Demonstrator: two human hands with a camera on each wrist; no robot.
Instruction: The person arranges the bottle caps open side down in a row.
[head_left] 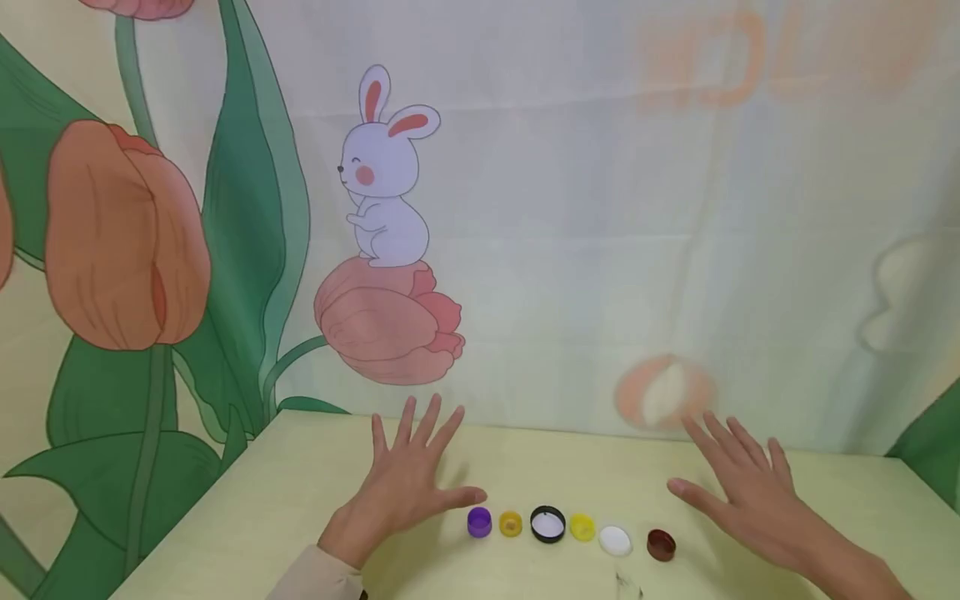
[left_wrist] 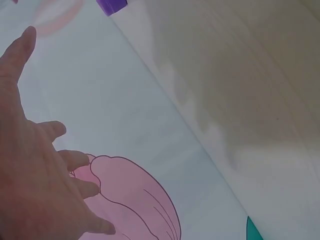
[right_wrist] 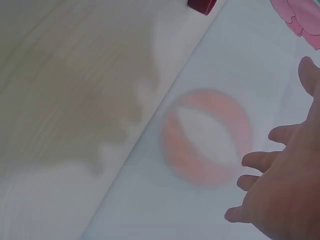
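Across the table runs a row of small round caps: a purple cap point(head_left: 479, 522), an orange-yellow cap point(head_left: 511, 523), a larger black-rimmed cap with a white inside point(head_left: 547, 524), a yellow cap point(head_left: 582, 527), a white cap point(head_left: 616, 540) and a brownish-red cap point(head_left: 662, 545). My left hand point(head_left: 408, 483) is held over the table left of the row, fingers spread, its thumb nearest the purple cap. To the right of the row, my right hand point(head_left: 757, 500) also has its fingers spread, closest to the brownish-red cap. Neither hand holds anything; both cast shadows on the tabletop.
The pale table point(head_left: 300, 475) ends at the back against a hanging cloth point(head_left: 540, 250) printed with tulips and a rabbit. Near the front, below the white cap, a dark smudge point(head_left: 628, 583) marks the tabletop.
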